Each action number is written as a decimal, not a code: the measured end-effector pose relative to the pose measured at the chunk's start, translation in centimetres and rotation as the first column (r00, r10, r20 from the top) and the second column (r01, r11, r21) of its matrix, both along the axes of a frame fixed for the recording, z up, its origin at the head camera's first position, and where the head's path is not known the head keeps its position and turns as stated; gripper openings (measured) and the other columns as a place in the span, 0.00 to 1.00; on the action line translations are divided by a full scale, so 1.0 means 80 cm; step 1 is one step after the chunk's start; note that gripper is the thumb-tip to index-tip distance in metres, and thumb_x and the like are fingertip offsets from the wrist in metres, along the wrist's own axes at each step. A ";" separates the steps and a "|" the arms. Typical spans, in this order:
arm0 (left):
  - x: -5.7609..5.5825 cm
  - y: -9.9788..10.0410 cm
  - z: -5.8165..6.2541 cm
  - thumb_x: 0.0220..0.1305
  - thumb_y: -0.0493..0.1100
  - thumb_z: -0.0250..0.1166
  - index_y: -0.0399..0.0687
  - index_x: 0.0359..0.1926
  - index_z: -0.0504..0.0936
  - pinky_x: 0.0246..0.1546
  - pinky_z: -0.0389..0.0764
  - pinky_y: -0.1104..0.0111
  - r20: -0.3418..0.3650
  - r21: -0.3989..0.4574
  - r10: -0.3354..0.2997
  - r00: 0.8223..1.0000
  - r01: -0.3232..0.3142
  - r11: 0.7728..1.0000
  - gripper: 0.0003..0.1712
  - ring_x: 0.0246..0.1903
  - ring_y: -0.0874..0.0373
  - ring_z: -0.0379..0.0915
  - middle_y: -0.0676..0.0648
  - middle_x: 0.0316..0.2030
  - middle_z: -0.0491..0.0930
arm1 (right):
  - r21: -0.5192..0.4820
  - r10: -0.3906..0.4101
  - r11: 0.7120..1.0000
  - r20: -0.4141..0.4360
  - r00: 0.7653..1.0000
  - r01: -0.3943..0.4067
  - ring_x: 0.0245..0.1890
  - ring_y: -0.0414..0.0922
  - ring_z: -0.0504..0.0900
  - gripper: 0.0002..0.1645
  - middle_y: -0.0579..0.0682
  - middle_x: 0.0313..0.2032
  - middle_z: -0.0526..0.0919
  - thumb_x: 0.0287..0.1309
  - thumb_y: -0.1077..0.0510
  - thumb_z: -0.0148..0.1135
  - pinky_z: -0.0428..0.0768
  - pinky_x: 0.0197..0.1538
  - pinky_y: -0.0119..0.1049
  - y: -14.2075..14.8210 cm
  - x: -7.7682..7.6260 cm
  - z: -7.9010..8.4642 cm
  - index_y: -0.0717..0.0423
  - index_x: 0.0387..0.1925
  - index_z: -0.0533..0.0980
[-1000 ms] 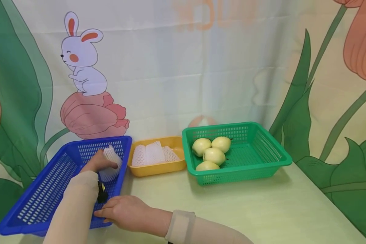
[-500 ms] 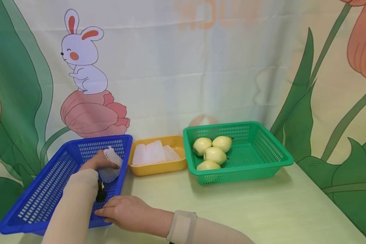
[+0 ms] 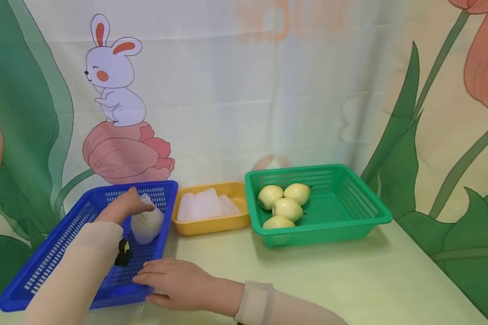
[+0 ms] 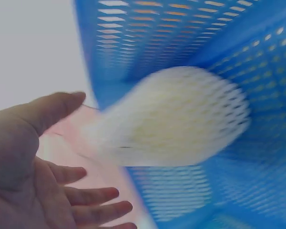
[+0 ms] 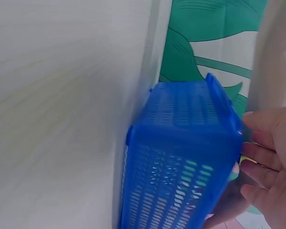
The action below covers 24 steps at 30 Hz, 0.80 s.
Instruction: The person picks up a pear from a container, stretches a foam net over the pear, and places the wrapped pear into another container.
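Observation:
A pale yellow pear in a white foam net (image 3: pixel 147 224) lies in the right part of the blue basket (image 3: pixel 124 292). My left hand (image 3: pixel 124 205) hovers just above it. In the left wrist view that hand (image 4: pixel 50 171) has its fingers spread and a gap separates it from the netted pear (image 4: pixel 181 117), which is blurred. My right hand (image 3: pixel 183 283) is at the basket's near right corner. In the right wrist view its loosely bent fingers (image 5: pixel 262 157) lie beside the basket rim, with the thumb close to the rim; whether it touches cannot be told.
A yellow tray (image 3: pixel 211 225) with several white foam nets (image 3: pixel 207 204) stands right of the blue basket. Farther right is a green basket (image 3: pixel 321 234) with several pale yellow pears (image 3: pixel 287 209). A printed cloth (image 3: pixel 219 113) hangs behind the table (image 3: pixel 329 275).
My left hand has let go of the netted pear and risen slightly up and left. The pear stays in the blue basket. My right hand has shifted a little to the right.

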State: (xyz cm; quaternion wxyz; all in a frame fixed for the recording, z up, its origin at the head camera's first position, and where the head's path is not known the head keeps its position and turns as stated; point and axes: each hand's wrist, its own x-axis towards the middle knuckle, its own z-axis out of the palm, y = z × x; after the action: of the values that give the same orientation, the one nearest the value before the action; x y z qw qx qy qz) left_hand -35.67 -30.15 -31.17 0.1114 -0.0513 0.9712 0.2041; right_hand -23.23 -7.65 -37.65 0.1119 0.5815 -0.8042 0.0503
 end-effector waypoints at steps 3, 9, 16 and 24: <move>0.020 0.018 0.026 0.71 0.52 0.60 0.20 0.76 0.41 0.69 0.57 0.27 -0.067 -0.108 -0.012 0.998 0.004 0.994 0.53 0.72 0.18 0.50 0.17 0.72 0.51 | -0.086 0.007 0.996 0.080 0.997 0.000 0.70 0.39 0.75 0.26 0.43 0.66 0.81 0.73 0.49 0.60 0.68 0.74 0.25 0.021 -0.003 0.004 0.49 0.68 0.74; 0.061 0.068 0.055 0.73 0.53 0.61 0.32 0.79 0.51 0.70 0.63 0.33 -0.219 -0.138 -0.176 0.960 0.148 0.979 0.46 0.73 0.26 0.57 0.25 0.74 0.59 | -0.291 0.009 0.954 0.249 0.968 0.066 0.65 0.45 0.80 0.25 0.50 0.62 0.83 0.71 0.54 0.62 0.75 0.70 0.32 0.077 -0.018 0.022 0.56 0.65 0.75; 0.103 0.139 0.048 0.72 0.49 0.64 0.39 0.75 0.64 0.71 0.70 0.42 -0.374 -0.125 -0.355 0.857 0.333 0.935 0.38 0.71 0.35 0.67 0.33 0.71 0.70 | -0.397 -0.099 0.871 0.436 0.894 0.290 0.62 0.54 0.82 0.24 0.57 0.62 0.83 0.69 0.57 0.63 0.83 0.63 0.46 0.155 -0.036 0.051 0.61 0.63 0.76; 0.138 0.183 0.030 0.71 0.49 0.64 0.41 0.72 0.70 0.70 0.73 0.47 -0.476 -0.079 -0.435 0.765 0.456 0.887 0.33 0.70 0.40 0.71 0.38 0.69 0.75 | -0.438 -0.200 0.764 0.536 0.820 0.473 0.64 0.61 0.78 0.26 0.64 0.64 0.79 0.70 0.62 0.61 0.80 0.64 0.57 0.220 -0.065 0.096 0.67 0.66 0.73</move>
State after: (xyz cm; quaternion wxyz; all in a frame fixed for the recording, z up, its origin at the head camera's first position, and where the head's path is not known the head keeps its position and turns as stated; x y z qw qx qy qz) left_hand -24.60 -15.53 -28.80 -0.0867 0.2350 0.9476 0.1981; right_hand -28.42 9.96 -29.93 0.0895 0.3357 -0.8507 0.3945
